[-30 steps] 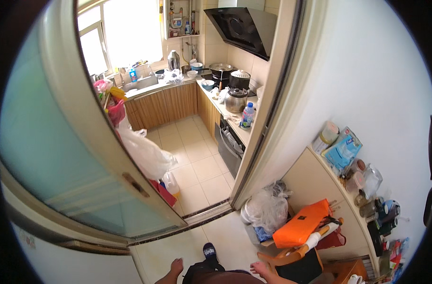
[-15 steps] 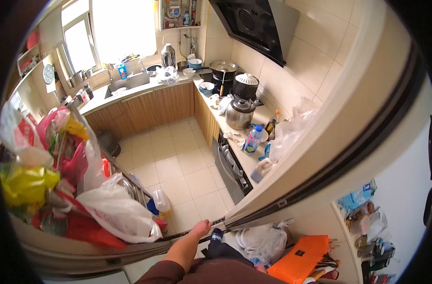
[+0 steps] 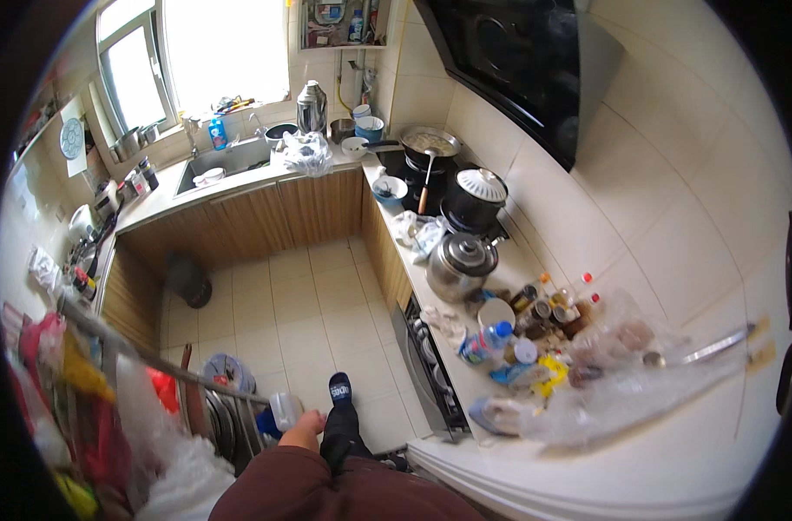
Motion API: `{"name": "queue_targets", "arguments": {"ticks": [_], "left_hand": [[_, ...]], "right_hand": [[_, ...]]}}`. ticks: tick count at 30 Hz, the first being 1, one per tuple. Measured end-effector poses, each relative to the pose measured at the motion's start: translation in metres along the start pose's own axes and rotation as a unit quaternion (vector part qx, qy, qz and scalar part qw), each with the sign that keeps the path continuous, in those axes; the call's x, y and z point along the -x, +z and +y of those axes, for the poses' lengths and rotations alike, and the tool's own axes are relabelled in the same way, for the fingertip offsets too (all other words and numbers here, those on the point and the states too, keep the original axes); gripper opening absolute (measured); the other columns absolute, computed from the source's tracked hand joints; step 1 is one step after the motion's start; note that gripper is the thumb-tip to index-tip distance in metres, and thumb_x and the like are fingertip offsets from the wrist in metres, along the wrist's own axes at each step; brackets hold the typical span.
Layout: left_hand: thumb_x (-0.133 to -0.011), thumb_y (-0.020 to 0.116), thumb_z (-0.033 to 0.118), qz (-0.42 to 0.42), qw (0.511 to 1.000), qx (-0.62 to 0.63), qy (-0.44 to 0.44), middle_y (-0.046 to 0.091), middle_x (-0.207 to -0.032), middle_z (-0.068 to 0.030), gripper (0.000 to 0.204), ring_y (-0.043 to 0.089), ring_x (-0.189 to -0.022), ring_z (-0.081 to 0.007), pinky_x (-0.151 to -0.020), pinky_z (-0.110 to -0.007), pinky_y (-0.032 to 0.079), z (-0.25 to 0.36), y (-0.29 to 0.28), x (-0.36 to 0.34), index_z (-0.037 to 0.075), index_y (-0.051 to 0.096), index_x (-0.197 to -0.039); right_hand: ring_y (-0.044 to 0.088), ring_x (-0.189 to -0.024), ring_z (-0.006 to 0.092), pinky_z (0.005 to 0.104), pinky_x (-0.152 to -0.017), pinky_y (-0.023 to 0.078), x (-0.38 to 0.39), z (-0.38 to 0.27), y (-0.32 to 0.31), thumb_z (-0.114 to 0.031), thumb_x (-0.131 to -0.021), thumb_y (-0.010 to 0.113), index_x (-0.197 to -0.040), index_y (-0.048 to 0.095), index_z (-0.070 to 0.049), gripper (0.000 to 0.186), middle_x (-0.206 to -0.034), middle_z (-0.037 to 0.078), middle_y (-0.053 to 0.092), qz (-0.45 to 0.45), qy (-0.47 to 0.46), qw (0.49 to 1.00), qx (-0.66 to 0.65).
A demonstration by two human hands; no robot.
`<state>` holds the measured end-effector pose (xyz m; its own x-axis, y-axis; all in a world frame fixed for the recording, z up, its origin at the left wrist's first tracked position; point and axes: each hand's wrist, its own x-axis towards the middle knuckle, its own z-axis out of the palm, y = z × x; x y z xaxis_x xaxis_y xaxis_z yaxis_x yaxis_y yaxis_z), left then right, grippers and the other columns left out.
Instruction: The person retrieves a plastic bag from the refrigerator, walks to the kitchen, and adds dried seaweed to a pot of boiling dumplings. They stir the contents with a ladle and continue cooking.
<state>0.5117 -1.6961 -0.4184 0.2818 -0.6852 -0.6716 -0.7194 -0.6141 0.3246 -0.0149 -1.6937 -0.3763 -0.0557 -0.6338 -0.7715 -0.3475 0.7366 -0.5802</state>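
My left hand (image 3: 309,423) hangs low beside my dark trouser leg, its fingers curled with nothing visible in them. Nearest it is a white plastic jug (image 3: 286,409) on the floor. My right hand is out of sight. My slippered foot (image 3: 341,389) is on the tiled floor (image 3: 299,308). To my right, the counter (image 3: 397,247) bears a steel kettle (image 3: 455,271), a lidded black pot (image 3: 472,206), a pan with a ladle (image 3: 426,142), bottles and bags.
At left, a metal rack (image 3: 135,344) is hung with bags. A steel sink (image 3: 235,161) lies under the window. A dark cylinder (image 3: 187,280) stands by the cabinets, a bucket (image 3: 228,372) near the rack. The range hood (image 3: 509,61) juts out overhead at upper right.
I have moved from outside the doorway into the kitchen. The glass door and orange bag have left view. My left hand has swung beside my leg; my right hand has dropped from view.
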Motion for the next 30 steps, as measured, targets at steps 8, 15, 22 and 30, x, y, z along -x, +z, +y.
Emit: {"name": "queue_targets", "arguments": {"ticks": [8, 15, 22, 30], "left_hand": [[-0.094, 0.044, 0.047, -0.023, 0.998, 0.051, 0.024, 0.064, -0.115, -0.0274, 0.054, 0.058, -0.113, -0.0431, -0.098, -0.048, 0.045, -0.040, -0.116, -0.160, 0.000, 0.065, -0.112], [-0.098, 0.045, 0.044, 0.097, 0.961, 0.252, 0.052, 0.064, -0.105, -0.0304, 0.052, 0.060, -0.104, -0.0463, -0.089, -0.048, 0.048, 0.014, -0.297, -0.308, -0.004, 0.063, -0.106], [-0.100, 0.050, 0.039, 0.125, 0.892, 0.433, 0.038, 0.061, -0.075, -0.0110, 0.043, 0.058, -0.068, -0.0219, -0.066, -0.037, 0.049, 0.004, -0.380, -0.416, -0.002, 0.059, -0.092], [-0.100, 0.053, 0.031, 0.102, 0.909, 0.402, 0.027, 0.066, -0.089, -0.0092, 0.037, 0.063, -0.080, -0.0167, -0.074, -0.032, 0.052, 0.050, -0.538, -0.486, -0.003, 0.061, -0.114]], "right_hand": [[0.068, -0.088, 0.0309, 0.0396, -0.077, 0.052, -0.095, -0.126, 0.090, -0.031, -0.088, 0.060, -0.093, 0.071, -0.002, 0.032, -0.092, 0.018, 0.071, 0.088, 0.030, 0.992, 0.088], [0.068, -0.092, 0.0326, 0.0398, -0.079, 0.052, -0.138, -0.253, 0.172, -0.032, -0.089, 0.059, -0.094, 0.072, -0.002, 0.033, -0.094, 0.018, 0.071, 0.158, -0.010, 0.970, 0.183], [0.069, -0.091, 0.0287, 0.0378, -0.079, 0.052, -0.234, -0.458, 0.251, -0.029, -0.085, 0.064, -0.092, 0.072, -0.002, 0.029, -0.092, 0.017, 0.072, 0.119, -0.127, 0.958, 0.227], [0.069, -0.081, 0.0225, 0.0347, -0.075, 0.052, -0.348, -0.688, 0.352, -0.026, -0.083, 0.067, -0.090, 0.072, -0.004, 0.023, -0.087, 0.012, 0.072, 0.070, -0.161, 0.963, 0.203]]}}
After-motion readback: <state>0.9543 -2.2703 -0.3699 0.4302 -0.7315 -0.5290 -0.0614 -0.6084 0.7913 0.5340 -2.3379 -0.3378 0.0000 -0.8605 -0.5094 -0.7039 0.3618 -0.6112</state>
